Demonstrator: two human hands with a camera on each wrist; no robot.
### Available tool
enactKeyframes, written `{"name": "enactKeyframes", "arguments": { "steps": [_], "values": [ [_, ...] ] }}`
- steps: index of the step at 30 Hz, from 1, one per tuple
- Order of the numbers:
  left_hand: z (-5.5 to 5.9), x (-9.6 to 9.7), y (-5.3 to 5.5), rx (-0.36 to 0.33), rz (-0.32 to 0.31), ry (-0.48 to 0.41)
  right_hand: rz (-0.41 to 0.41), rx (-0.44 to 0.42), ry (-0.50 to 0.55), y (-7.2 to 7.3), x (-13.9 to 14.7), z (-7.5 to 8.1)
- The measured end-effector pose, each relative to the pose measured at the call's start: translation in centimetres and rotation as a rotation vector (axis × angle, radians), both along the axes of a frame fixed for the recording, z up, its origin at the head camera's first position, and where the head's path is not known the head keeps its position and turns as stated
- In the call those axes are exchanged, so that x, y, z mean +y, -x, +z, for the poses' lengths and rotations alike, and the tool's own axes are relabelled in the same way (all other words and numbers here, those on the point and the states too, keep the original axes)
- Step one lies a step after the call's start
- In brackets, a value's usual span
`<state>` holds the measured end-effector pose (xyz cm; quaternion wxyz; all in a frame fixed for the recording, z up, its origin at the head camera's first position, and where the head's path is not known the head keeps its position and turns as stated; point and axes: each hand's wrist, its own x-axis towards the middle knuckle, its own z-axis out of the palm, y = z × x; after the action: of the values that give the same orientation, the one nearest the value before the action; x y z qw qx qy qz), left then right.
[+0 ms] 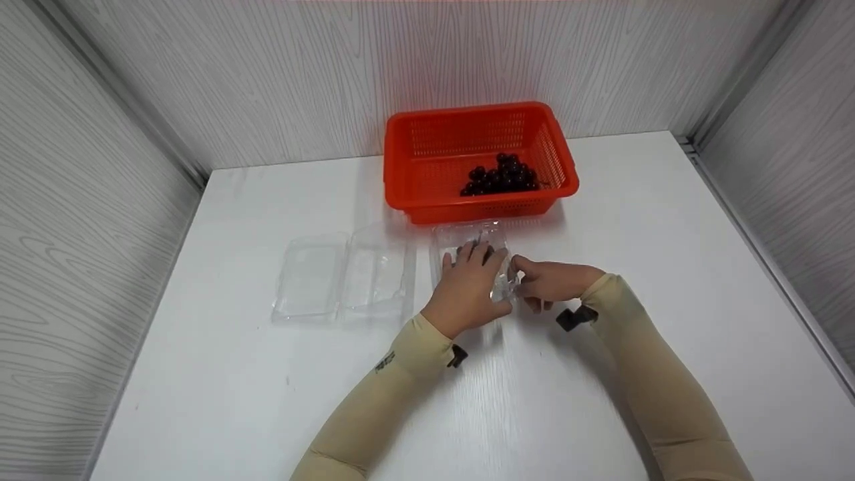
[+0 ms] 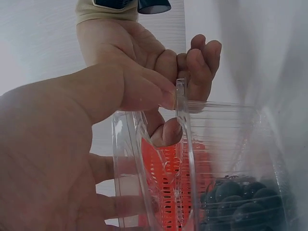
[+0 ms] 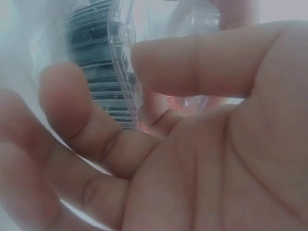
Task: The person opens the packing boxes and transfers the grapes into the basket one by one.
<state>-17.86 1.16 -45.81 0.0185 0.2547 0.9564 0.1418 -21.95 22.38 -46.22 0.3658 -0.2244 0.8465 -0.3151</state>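
A clear plastic clamshell box [image 1: 446, 235] with dark grapes [image 2: 236, 204] inside stands in front of the red basket, its lid folded over. My left hand [image 1: 465, 287] rests on top of the lid with its fingers spread and extended. At the box's right edge, my right hand [image 1: 551, 280] pinches the plastic rim [image 2: 182, 113] between thumb and index finger. Its other fingers curl loosely outside the box, as the right wrist view shows with the thumb [image 3: 192, 67] at the rim. Part of the grapes is hidden under my left hand.
Behind the box, the red basket [image 1: 481, 212] holds a bunch of dark grapes [image 1: 507, 175] in its right part. To the left, a second clear clamshell box [image 1: 310, 277] lies unfolded on the white table [image 1: 220, 374]. Panelled walls [image 1: 267, 80] bound the table at the back and sides.
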Motion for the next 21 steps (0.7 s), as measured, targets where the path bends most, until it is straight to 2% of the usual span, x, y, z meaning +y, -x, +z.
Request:
{"name": "enactKeyframes", "arguments": {
  "steps": [9,21],
  "values": [
    [0.36,-0.22,0.0,-0.05,0.008,-0.031,-0.019,-0.02,-0.008,-0.01,-0.12,0.05],
    [-0.14,-0.33,0.02,-0.017,0.012,-0.073,-0.011,-0.009,-0.026,-0.09,-0.18,0.18]
  ]
}}
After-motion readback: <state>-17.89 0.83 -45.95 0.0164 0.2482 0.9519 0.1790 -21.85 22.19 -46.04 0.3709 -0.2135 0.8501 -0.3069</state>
